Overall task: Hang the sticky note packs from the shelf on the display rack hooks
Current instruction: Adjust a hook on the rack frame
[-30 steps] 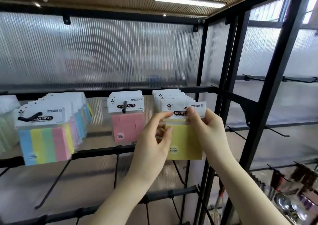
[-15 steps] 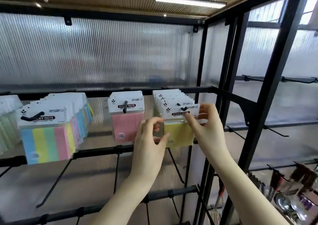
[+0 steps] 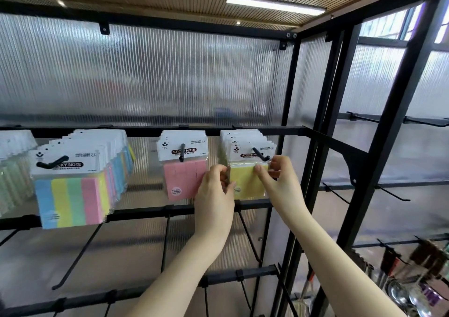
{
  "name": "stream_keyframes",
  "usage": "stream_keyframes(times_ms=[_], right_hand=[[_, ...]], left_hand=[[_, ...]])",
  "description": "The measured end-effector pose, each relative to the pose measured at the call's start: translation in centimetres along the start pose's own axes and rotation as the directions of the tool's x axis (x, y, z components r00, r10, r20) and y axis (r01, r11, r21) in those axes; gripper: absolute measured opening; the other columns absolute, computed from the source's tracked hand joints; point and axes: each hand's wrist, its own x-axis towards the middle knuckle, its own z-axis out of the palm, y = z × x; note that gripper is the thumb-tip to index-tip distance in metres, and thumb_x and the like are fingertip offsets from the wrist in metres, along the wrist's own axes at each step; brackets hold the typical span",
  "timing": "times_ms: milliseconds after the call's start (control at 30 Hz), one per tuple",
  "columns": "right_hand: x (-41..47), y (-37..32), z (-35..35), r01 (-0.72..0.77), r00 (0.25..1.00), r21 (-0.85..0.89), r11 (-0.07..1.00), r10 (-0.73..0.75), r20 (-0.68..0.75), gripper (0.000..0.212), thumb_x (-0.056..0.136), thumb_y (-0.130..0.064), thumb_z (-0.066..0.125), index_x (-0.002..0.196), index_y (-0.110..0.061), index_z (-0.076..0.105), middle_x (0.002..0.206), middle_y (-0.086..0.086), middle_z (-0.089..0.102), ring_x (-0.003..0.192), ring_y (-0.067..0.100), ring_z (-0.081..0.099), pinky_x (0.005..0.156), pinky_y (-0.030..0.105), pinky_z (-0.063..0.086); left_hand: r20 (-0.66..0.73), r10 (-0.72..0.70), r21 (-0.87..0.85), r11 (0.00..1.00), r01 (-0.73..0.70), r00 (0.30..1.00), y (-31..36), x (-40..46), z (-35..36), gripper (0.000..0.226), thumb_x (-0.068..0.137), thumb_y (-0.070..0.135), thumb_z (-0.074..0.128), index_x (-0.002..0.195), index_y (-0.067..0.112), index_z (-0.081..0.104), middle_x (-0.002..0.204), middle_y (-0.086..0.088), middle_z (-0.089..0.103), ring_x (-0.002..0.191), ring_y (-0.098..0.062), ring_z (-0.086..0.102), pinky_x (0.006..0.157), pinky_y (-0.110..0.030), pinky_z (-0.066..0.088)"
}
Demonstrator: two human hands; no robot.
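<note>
A yellow sticky note pack (image 3: 246, 183) hangs at the front of a row of like packs on a black hook (image 3: 261, 155) at the right of the rack. My left hand (image 3: 215, 190) pinches its left edge. My right hand (image 3: 279, 180) pinches its upper right corner, thumb on the front. The hook's tip pokes out through the pack's white header card. To the left, a pink pack (image 3: 185, 179) hangs on its own hook, and a row of striped multicolour packs (image 3: 70, 195) hangs further left.
Bare black hooks (image 3: 75, 261) stick out from the lower rails (image 3: 145, 213). The rack's black upright post (image 3: 323, 146) stands just right of my hands. Pale green packs (image 3: 12, 178) hang at the far left. Metal utensils (image 3: 413, 290) hang low at the right.
The yellow pack has gone back along the hook, so the hook tip now shows through its header. Both hands followed it and shifted down onto the pack's edges.
</note>
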Motion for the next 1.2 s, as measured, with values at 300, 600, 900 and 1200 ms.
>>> stream_keyframes(times_ms=[300, 600, 900, 1200], right_hand=[[-0.6, 0.9, 0.7, -0.047, 0.999, 0.019, 0.999, 0.047, -0.021, 0.030, 0.090, -0.034, 0.063, 0.111, -0.019, 0.048, 0.093, -0.018, 0.054, 0.085, -0.001, 0.055, 0.071, 0.020, 0.046], [-5.1, 3.3, 1.1, -0.301, 0.952, -0.127, 0.945, 0.306, 0.018, 0.023, 0.093, -0.029, 0.060, 0.105, -0.014, 0.048, 0.088, -0.009, 0.057, 0.079, 0.004, 0.056, 0.059, 0.014, 0.041], [-11.9, 0.1, 4.9, -0.293, 0.939, -0.281, 0.914, 0.331, 0.099, 0.015, 0.095, -0.022, 0.051, 0.084, -0.022, 0.061, 0.077, -0.006, 0.065, 0.078, 0.016, 0.063, 0.063, 0.025, 0.045], [-18.5, -11.3, 15.3, -0.125, 0.932, -0.235, 0.964, 0.196, 0.306, 0.020, 0.095, -0.025, 0.052, 0.089, -0.012, 0.065, 0.079, 0.000, 0.067, 0.076, 0.017, 0.062, 0.065, 0.029, 0.050]], left_hand=[[0.142, 0.051, 0.000, 0.999, -0.052, 0.989, -0.5, -1.9, -1.1, 0.041, 0.093, 0.006, 0.054, 0.134, 0.007, 0.047, 0.126, -0.007, 0.056, 0.110, -0.019, 0.059, 0.097, -0.031, 0.048], [0.364, 0.009, 0.088, 0.995, -0.044, 0.931, -1.6, -4.3, -4.5, 0.025, 0.096, 0.013, 0.049, 0.119, 0.015, 0.056, 0.119, 0.003, 0.059, 0.103, -0.014, 0.059, 0.090, -0.034, 0.049], [0.493, -0.112, 0.186, 0.982, 0.021, 0.863, -5.7, -6.1, -12.7, 0.020, 0.097, 0.021, 0.048, 0.110, 0.025, 0.062, 0.105, 0.010, 0.066, 0.095, -0.011, 0.063, 0.081, -0.035, 0.053], [0.416, -0.185, 0.231, 0.968, 0.093, 0.890, -11.3, -7.8, -26.1, 0.019, 0.097, 0.024, 0.050, 0.112, 0.025, 0.062, 0.107, 0.010, 0.065, 0.097, -0.005, 0.060, 0.081, -0.022, 0.052]])
